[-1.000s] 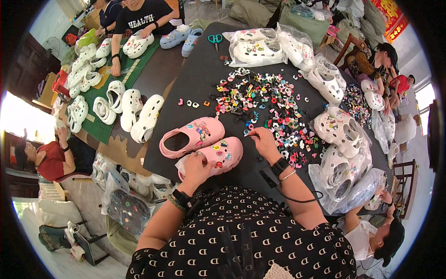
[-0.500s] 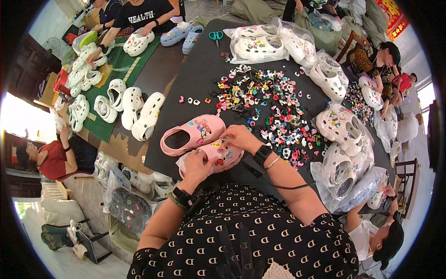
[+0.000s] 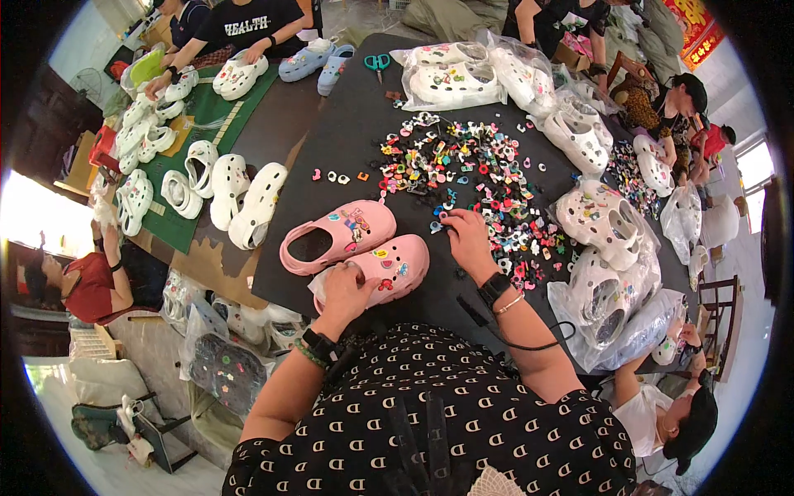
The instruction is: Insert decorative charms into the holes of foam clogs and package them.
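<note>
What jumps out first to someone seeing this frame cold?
The pair of pink clogs at the near edge of the black table: the left hand rests on the nearer one, while the right hand reaches into the heap of small colourful charms spread across the middle. White clogs lie in rows to the left, more in clear bags on the right.

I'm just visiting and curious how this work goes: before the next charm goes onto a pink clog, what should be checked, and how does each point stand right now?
1. Near pink clog steadied: ok, the left hand rests on its heel end.
2. Right hand at the charm pile: ok, fingertips at its near edge.
3. Charm actually pinched: cannot tell, fingers hide it.
4. Free holes on the near clog: cannot tell, too small to see.
5. Second pink clog within reach: ok, beside the first.
</note>
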`<state>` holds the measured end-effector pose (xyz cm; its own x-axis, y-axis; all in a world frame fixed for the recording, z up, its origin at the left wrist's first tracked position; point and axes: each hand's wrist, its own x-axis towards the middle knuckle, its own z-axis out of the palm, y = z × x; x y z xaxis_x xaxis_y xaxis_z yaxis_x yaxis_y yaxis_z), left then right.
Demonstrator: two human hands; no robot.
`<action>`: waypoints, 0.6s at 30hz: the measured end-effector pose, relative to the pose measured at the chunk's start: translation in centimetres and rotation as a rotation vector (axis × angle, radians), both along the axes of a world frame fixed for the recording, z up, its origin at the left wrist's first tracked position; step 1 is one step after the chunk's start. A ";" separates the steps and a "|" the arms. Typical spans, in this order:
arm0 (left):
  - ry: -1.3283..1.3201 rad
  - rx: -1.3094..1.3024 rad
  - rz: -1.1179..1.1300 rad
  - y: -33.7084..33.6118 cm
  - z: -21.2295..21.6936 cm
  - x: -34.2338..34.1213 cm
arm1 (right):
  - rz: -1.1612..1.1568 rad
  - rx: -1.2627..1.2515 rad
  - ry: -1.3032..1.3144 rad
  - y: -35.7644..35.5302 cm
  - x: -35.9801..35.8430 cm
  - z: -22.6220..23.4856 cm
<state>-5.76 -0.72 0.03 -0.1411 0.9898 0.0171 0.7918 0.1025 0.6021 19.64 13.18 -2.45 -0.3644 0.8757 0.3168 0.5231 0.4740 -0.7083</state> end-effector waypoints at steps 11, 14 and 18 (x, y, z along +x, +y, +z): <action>0.003 -0.024 0.000 0.0 0.4 -0.2 | 0.323 0.009 -0.267 -4.7 -5.5 2.3; 0.006 -0.016 -0.020 0.0 0.4 0.1 | 0.302 -0.022 -0.249 -4.0 -5.7 1.8; 0.042 0.010 -0.003 -0.1 0.2 -0.1 | 0.332 0.034 -0.151 -3.4 -5.7 1.2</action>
<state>-5.87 -0.80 0.27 -0.1375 0.9900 0.0332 0.8165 0.0943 0.5696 13.92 9.76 -1.25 -0.6723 0.6914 0.2644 0.4342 0.6576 -0.6157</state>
